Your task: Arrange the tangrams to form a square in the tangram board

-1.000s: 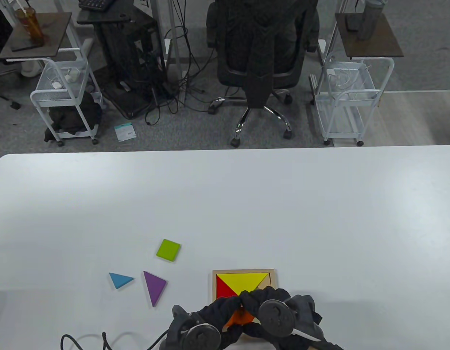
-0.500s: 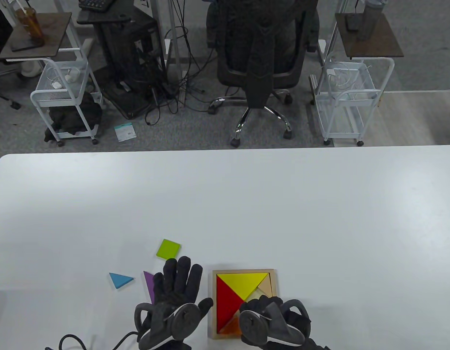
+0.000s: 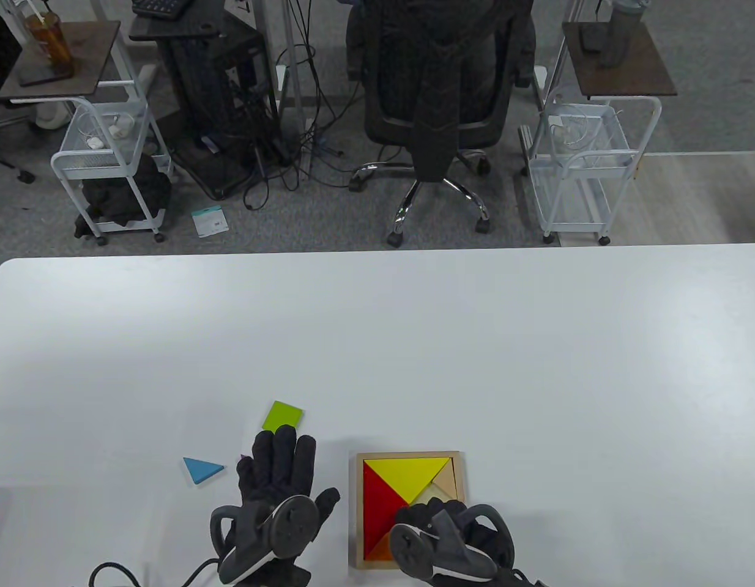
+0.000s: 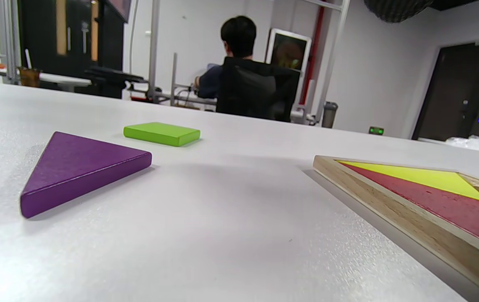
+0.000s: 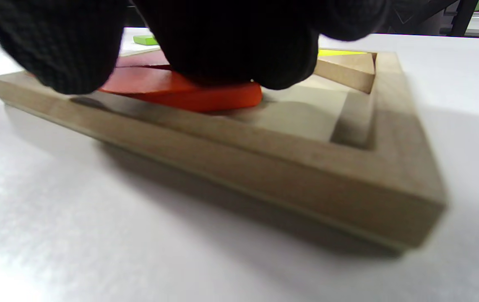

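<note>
While the flat left hand hides the purple triangle from above, right hand fingers press the orange piece.

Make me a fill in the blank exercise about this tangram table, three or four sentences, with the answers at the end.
1. The big triangle along the far edge of the tangram board is colored ____.
2. The square piece lying loose on the table is colored ____.
3. The left hand hovers over the loose ____ triangle.
4. The right hand has its fingers on the ____ piece in the board.

Missing words: yellow; green; purple; orange
</note>
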### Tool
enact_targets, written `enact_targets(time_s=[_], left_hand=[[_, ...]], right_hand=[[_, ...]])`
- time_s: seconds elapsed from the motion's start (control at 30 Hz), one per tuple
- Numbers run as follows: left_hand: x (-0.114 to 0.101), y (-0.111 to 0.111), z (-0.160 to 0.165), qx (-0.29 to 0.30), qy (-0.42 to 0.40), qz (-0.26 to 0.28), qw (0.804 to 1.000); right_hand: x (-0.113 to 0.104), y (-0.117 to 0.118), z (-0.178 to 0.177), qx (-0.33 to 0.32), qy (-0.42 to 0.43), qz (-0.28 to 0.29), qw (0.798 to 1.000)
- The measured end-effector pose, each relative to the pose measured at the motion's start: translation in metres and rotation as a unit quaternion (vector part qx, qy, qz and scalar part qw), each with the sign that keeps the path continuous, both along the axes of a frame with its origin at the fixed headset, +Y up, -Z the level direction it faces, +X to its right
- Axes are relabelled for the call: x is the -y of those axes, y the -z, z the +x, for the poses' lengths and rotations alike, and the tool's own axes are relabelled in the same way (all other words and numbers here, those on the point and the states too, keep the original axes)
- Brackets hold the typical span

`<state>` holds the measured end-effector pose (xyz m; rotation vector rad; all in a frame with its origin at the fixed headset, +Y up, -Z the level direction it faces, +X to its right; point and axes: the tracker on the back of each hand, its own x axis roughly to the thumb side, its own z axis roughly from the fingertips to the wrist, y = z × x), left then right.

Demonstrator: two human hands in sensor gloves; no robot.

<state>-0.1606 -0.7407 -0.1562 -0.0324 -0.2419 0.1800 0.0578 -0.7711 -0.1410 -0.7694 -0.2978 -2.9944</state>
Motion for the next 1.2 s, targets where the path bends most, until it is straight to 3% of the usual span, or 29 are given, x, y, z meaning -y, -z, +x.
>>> enact_targets(time_s=[0.13,0.33,0.5,0.63,0.9,1.03,1.13,1.2], left_hand=[[0.001,0.001,0.0,0.002,0.001,-0.008,1.0],[0.001,0.001,0.001,0.003,0.006,-0.014,1.0],[0.002,0.002,-0.002,-0.008,0.007,-0.022,1.0],[0.004,0.004,-0.006,-0.021,0.008,-0.026,0.999],[0.0,0.012,-0.013,-0.031,0.032,-0.03,0.999],[-0.004,0.04,-0.008,0.027,0.1,-0.08,0.991],[-0.004,0.074,-0.005,0.06,0.194,-0.149,0.968],[-0.002,0.094,-0.005,0.068,0.216,-0.168,0.959]], right_hand=[[-0.015,0.004,0.01,0.03,0.02,0.033,0.999],[-0.059,0.028,0.074,0.205,0.097,0.091,0.97],[-0.052,0.048,0.124,0.316,0.087,0.07,0.942],[-0.039,0.056,0.137,0.337,0.091,0.023,0.937],[-0.039,0.056,0.135,0.33,0.09,0.026,0.939],[-0.038,0.056,0.134,0.326,0.089,0.024,0.941],[-0.037,0.056,0.133,0.331,0.076,0.027,0.94],[-0.037,0.056,0.133,0.331,0.074,0.026,0.94]])
